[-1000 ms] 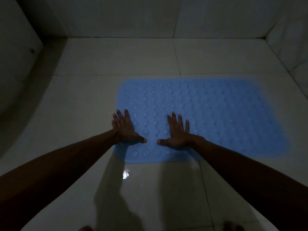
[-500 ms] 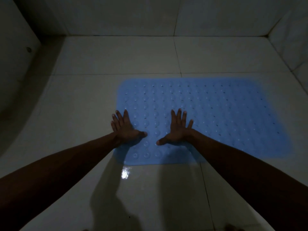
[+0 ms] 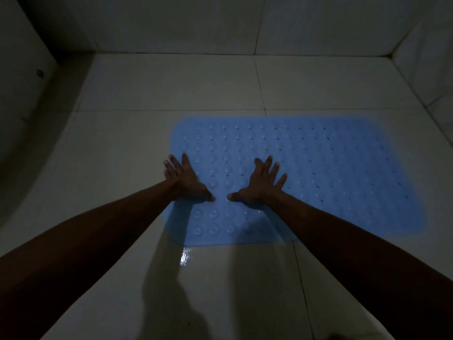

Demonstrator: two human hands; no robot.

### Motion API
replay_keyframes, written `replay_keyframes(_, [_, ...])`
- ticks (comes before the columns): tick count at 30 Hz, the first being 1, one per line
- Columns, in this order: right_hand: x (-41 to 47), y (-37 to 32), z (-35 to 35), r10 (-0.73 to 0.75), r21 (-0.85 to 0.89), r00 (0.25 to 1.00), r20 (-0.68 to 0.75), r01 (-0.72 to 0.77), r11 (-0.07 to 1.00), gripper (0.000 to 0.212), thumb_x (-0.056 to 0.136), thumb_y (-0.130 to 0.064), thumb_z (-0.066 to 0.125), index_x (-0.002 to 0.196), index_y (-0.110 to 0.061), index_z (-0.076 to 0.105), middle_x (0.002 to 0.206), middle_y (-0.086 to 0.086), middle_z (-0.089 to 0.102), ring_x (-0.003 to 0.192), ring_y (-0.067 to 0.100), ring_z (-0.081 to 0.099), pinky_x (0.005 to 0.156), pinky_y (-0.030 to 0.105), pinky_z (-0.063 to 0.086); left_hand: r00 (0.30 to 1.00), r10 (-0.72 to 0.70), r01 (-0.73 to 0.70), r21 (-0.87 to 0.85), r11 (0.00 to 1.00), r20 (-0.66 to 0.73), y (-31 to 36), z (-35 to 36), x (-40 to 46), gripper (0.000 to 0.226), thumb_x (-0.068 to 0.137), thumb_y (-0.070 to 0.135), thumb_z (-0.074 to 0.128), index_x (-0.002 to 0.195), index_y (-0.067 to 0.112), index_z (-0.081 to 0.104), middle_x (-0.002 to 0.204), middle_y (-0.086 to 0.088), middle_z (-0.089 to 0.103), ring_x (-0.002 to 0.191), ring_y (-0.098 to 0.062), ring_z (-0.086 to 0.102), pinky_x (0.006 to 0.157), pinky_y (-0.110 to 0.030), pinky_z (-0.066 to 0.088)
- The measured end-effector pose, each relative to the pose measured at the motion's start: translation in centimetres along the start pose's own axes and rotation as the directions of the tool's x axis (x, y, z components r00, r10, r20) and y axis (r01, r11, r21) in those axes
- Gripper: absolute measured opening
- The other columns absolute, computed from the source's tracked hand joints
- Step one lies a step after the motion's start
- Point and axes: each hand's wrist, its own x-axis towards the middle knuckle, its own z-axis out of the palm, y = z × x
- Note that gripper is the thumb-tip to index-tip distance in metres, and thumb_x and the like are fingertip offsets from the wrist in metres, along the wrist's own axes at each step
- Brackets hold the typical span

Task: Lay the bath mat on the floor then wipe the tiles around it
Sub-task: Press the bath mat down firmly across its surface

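A light blue bath mat [image 3: 331, 173] with rows of small holes and round suction bumps lies flat on the pale tiled floor [image 3: 171, 84]. My left hand [image 3: 185, 180] rests palm down on the mat's left edge, fingers spread. My right hand [image 3: 261, 185] presses flat on the mat a little to the right, fingers spread, thumb pointing toward the left thumb. Neither hand holds anything. No cloth is in view.
Tiled walls [image 3: 318, 23] close the floor at the back and right. A curved pale fixture [image 3: 22, 99] stands at the left. A wet glint [image 3: 185, 257] shines on the tile just in front of the mat. The room is dim.
Both hands have slid slightly farther along the mat, and the right hand's fingers have spread wider. The mat has stayed in place.
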Motion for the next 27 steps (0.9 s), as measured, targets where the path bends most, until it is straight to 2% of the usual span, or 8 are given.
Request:
replay_keyframes(3, [0.4, 0.7, -0.6, -0.013, 0.017, 1.000, 0.020, 0.012, 1.000, 0.156, 0.050, -0.082, 0.073, 0.147, -0.018, -0.032, 0.147, 0.013, -0.047, 0.137, 0.036, -0.040, 0.107, 0.063, -0.023, 0.999, 0.033, -0.035, -0.081, 0.996, -0.024, -0.5, 0.5, 0.2, 0.149, 0.053, 0.058, 0.085, 0.148, 0.016, -0.021, 0.152, -0.017, -0.033, 0.140, -0.036, -0.027, 0.114, -0.051, -0.011])
replay_keyframes(6, [0.5, 1.4, -0.2, -0.061, -0.001, 0.998, 0.025, 0.061, 0.998, 0.155, 0.049, -0.088, 0.066, 0.146, -0.020, -0.033, 0.147, 0.008, -0.049, 0.136, 0.032, -0.043, 0.108, 0.060, -0.025, 0.988, 0.047, -0.070, -0.164, 0.984, -0.145, -0.7, 1.2, 0.8, 0.128, 0.067, 0.057, 0.077, 0.152, 0.017, -0.009, 0.156, -0.015, -0.023, 0.143, -0.034, -0.022, 0.116, -0.049, -0.008])
replay_keyframes(11, [1.2, 1.3, -0.7, -0.046, 0.050, 0.998, 0.052, 0.043, 0.998, 0.143, 0.056, -0.093, 0.055, 0.148, -0.022, -0.030, 0.148, 0.006, -0.047, 0.137, 0.031, -0.041, 0.108, 0.059, -0.026, 0.984, 0.034, -0.063, -0.169, 0.984, -0.172, -0.5, 1.7, 1.2, 0.129, 0.066, 0.057, 0.078, 0.152, 0.014, -0.008, 0.156, -0.016, -0.024, 0.142, -0.036, -0.024, 0.114, -0.050, -0.012])
replay_keyframes(15, [1.4, 1.1, 0.0, -0.019, 0.084, 1.000, -0.005, 0.019, 0.996, 0.131, 0.064, -0.093, 0.045, 0.151, -0.024, -0.025, 0.151, 0.003, -0.043, 0.139, 0.029, -0.039, 0.111, 0.057, -0.024, 0.983, 0.080, -0.093, -0.079, 0.992, -0.164, 0.2, 1.5, 1.5, 0.127, 0.070, 0.056, 0.076, 0.152, 0.012, -0.011, 0.153, -0.020, -0.029, 0.140, -0.037, -0.028, 0.113, -0.051, -0.014])
replay_keyframes(20, [1.4, 0.7, 0.2, 0.018, 0.104, 0.999, -0.035, -0.014, 0.995, 0.136, 0.063, -0.087, 0.058, 0.151, -0.021, -0.023, 0.151, 0.004, -0.043, 0.139, 0.029, -0.039, 0.111, 0.057, -0.024, 0.988, 0.086, -0.089, -0.018, 0.996, -0.128, 0.2, 0.4, 2.5, 0.135, 0.064, 0.058, 0.079, 0.151, 0.014, -0.014, 0.152, -0.020, -0.031, 0.140, -0.037, -0.028, 0.113, -0.049, -0.014])
replay_keyframes(24, [1.6, -1.2, -1.1, 0.113, 0.156, 0.994, -0.011, -0.110, 0.982, 0.140, 0.066, -0.063, 0.078, 0.150, -0.016, -0.024, 0.152, 0.012, -0.042, 0.141, 0.039, -0.033, 0.111, 0.062, -0.019, 0.989, 0.123, -0.119, 0.056, 0.991, -0.082, 0.1, 0.0, 3.6, 0.139, 0.061, 0.063, 0.078, 0.150, 0.013, -0.016, 0.151, -0.021, -0.031, 0.140, -0.039, -0.028, 0.113, -0.051, -0.013])
replay_keyframes(27, [2.6, -2.8, -2.8, 0.161, 0.138, 0.987, 0.000, -0.159, 0.978, 0.150, 0.061, -0.049, 0.088, 0.148, -0.018, -0.029, 0.149, 0.017, -0.043, 0.140, 0.044, -0.032, 0.110, 0.064, -0.018, 0.989, 0.138, -0.134, 0.070, 0.989, -0.050, 0.2, -0.4, 3.9, 0.140, 0.059, 0.065, 0.078, 0.150, 0.013, -0.015, 0.152, -0.021, -0.030, 0.140, -0.040, -0.026, 0.114, -0.052, -0.010])
